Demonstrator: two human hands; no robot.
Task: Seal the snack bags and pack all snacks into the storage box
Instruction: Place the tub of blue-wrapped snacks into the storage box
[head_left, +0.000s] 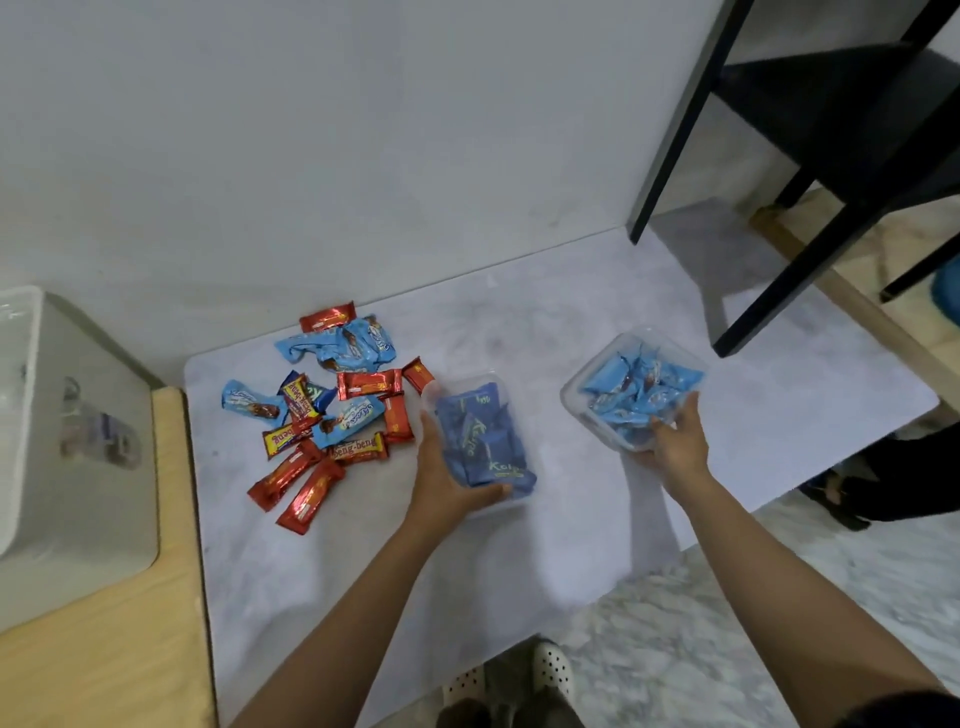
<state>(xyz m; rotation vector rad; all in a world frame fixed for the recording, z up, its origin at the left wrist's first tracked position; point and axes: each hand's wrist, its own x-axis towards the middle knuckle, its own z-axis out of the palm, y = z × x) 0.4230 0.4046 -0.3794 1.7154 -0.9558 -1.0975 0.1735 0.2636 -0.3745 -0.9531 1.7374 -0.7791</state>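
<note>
On the white marble table (545, 545) my left hand (447, 478) grips a clear plastic box (470, 382) filled with dark blue snack packets (485, 447); fingers wrap its left side and thumb its near end. My right hand (675, 441) holds the near corner of a second clear box (587, 384) filled with light blue snack packets (639, 389). To the left lies a loose pile of snacks (332, 410): red bars, red-and-yellow bars and light blue packets.
A large translucent white storage box (67, 431) stands on a wooden surface (104, 649) at the left. A black metal shelf frame (810, 171) stands at the back right on the table's corner. The wall runs behind. My feet (519, 680) show below the table's near edge.
</note>
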